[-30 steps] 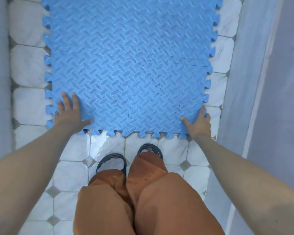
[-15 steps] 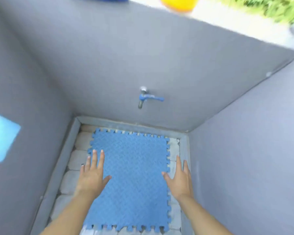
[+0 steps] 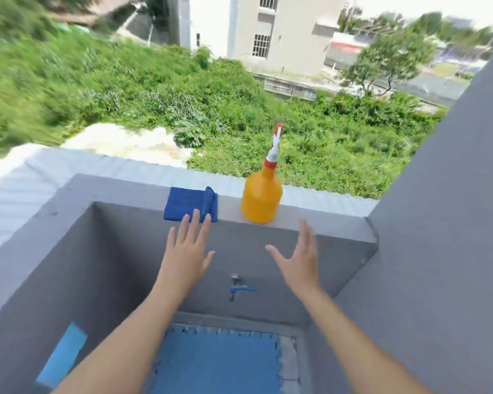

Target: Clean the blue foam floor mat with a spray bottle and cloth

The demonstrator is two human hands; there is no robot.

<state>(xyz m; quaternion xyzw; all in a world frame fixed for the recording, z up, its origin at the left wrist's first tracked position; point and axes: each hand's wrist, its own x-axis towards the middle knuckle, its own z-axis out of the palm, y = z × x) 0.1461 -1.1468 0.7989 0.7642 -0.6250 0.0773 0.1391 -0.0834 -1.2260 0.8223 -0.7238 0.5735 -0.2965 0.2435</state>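
Hands [image 3: 239, 260] now raised off mat [image 3: 217, 362].

A: Where does the view sit?

B: There's one head-worn wide-angle camera, standing height, facing forward over a grey wall ledge [image 3: 310, 223] toward greenery and buildings at 12 o'clock.

A: How near is it?

B: At arm's reach from the ledge; the floor mat [image 3: 219, 362] lies far below at 6 o'clock.

A: Any shared area?

B: No second view.
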